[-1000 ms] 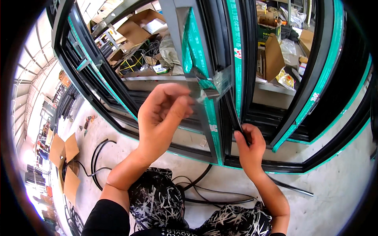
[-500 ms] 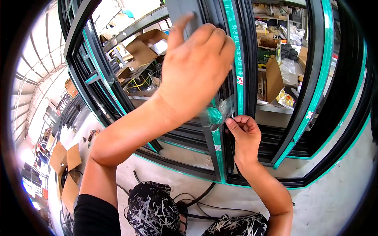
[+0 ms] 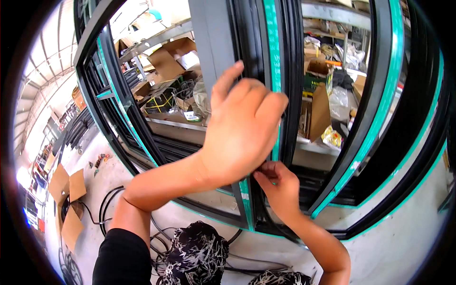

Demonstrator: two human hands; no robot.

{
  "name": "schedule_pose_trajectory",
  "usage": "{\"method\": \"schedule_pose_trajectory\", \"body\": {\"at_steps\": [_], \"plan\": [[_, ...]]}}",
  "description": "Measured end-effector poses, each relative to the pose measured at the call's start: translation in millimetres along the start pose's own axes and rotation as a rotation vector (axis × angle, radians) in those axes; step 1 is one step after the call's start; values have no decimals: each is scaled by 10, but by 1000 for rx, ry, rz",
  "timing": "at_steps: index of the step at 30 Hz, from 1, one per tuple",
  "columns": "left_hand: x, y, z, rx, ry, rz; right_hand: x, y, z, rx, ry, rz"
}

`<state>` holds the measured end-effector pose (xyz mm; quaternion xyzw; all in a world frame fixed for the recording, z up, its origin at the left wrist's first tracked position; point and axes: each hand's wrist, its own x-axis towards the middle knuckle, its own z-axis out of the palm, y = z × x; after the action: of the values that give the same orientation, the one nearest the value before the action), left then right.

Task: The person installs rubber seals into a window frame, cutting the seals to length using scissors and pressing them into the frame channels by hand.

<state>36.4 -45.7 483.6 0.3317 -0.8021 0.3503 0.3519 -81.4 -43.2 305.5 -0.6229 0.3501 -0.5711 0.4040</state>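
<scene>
So from my head cam, there's plenty of clutter: an opened cardboard box on the floor off to my left, loops of black cord beside it, and a shelf behind everything with cartons, a clear plastic bag and a shiny gold packet. My left hand is the main thing in the way, back toward the camera, covering part of the post; index finger pokes up, the others curl, and I honestly can't tell if it's gripping anything. My right hand is just below it, thumb and fingers pinched on a thin black strip running down along the post. The frame stands upright right in front of me, dark grey and black with deep channels, green tape stuck along several edges, everything bending thanks to the fisheye. Under it is a pale, smudgy floor, and past the left side there's a bright shed with a trussed roof and a pile of dark bars.
</scene>
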Motion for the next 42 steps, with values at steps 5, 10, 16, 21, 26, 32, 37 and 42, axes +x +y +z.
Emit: {"method": "schedule_pose_trajectory", "body": {"at_steps": [5,10,16,21,26,32,37,42], "plan": [[462,-166,-371,37,175,-117,490,-824,-507,-310,105,-379],[1301,-530,-706,-71,518,-252,1154,-1487,-225,-120,7,-635],[1812,-787,-882,-63,491,-370,1520,-1866,28,7,-10,-564],[1706,-850,-714,275,616,-504,1512,-1963,14,444,-137,-278],[1733,-811,-420,-179,534,-805,1743,-1992,-167,275,-70,-271],[1775,-831,-588,-232,534,-936,1734,-1990,-138,108,-78,-337],[1892,-900,-491,-105,607,-874,1839,-1914,-72,109,-34,-438],[1903,-942,-428,-52,619,-933,1848,-1956,-51,242,-95,-355]]}}
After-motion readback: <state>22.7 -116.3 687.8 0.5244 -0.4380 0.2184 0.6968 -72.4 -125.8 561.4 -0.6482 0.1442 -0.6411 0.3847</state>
